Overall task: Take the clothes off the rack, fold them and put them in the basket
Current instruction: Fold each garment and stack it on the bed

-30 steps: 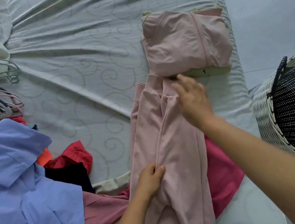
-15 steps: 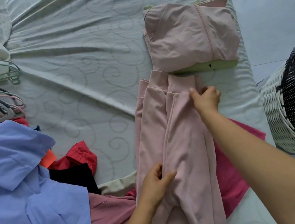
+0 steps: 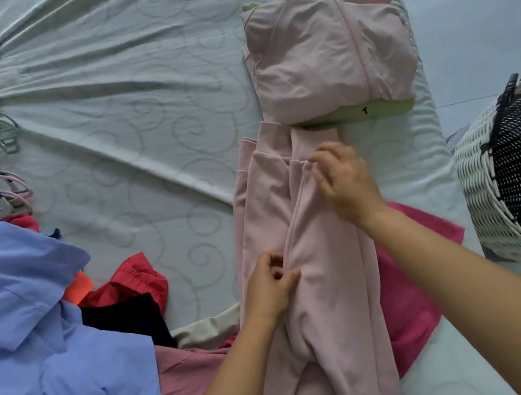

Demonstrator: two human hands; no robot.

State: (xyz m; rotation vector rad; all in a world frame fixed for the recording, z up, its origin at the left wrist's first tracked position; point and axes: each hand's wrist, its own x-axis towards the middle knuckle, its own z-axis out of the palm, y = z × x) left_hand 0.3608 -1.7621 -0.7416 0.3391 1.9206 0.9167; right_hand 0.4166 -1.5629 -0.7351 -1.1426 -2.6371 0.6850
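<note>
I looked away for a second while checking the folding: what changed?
The right hand shifted from the pale pink trousers' right edge back to their middle near the waistband. The left hand keeps its grip on the fabric lower down. The folded pink top and the woven basket stayed.

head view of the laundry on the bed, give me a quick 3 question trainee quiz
1. True or false: the white woven basket already holds the folded pale pink top.
2. Which garment do the left hand and right hand work on? A) blue shirt B) long pale pink trousers C) red garment
3. What lies directly under the folded top?

Key: 1 false; 2 B; 3 a light green folded garment.
</note>
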